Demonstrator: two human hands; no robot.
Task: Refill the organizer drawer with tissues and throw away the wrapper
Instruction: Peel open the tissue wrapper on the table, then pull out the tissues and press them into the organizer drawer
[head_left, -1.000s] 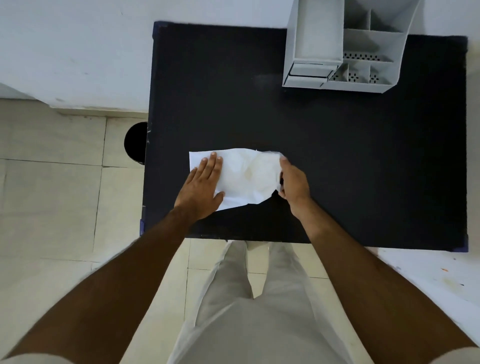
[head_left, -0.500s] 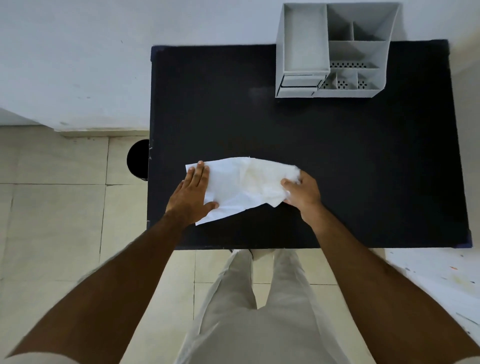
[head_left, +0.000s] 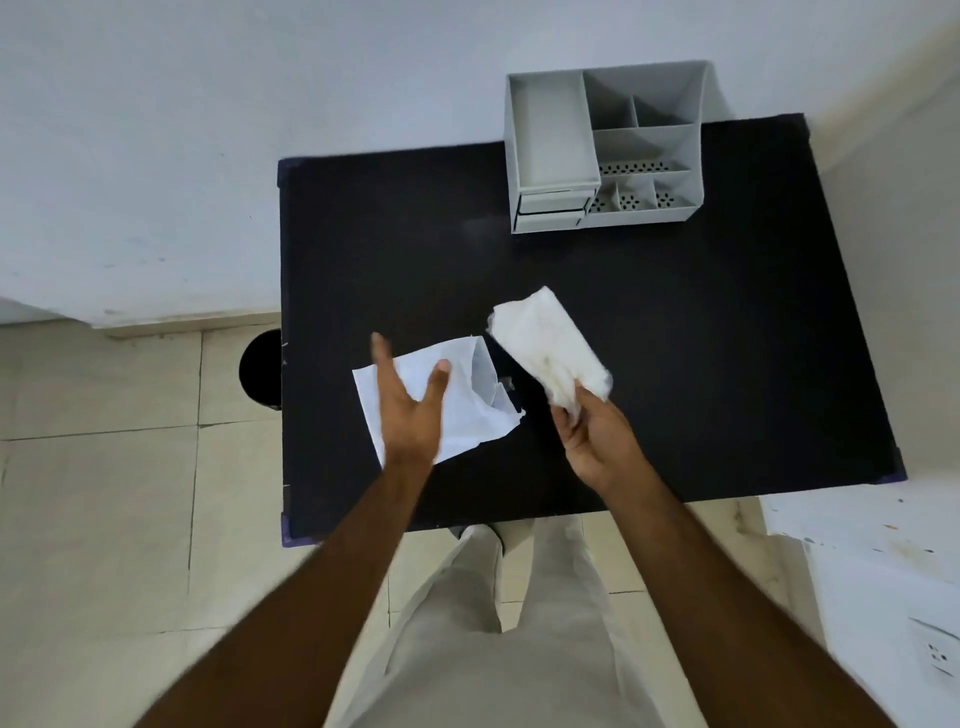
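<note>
Right hand (head_left: 597, 441) grip clenched on tissues (head_left: 548, 345), centre frame; left hand (head_left: 410, 410) grip released above wrapper (head_left: 467, 410) on tabletop (head_left: 675, 338)

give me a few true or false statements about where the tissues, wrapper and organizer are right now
1. The right hand holds the stack of tissues. True.
2. The wrapper is already in the bin. False: it lies on the black table, under the open left hand.
3. The tissues are inside the organizer. False: they are held above the table, apart from it.
4. The organizer stands at the table's far edge, by the wall. True.
5. The organizer's drawers look pulled wide open. False: they look closed.
</note>
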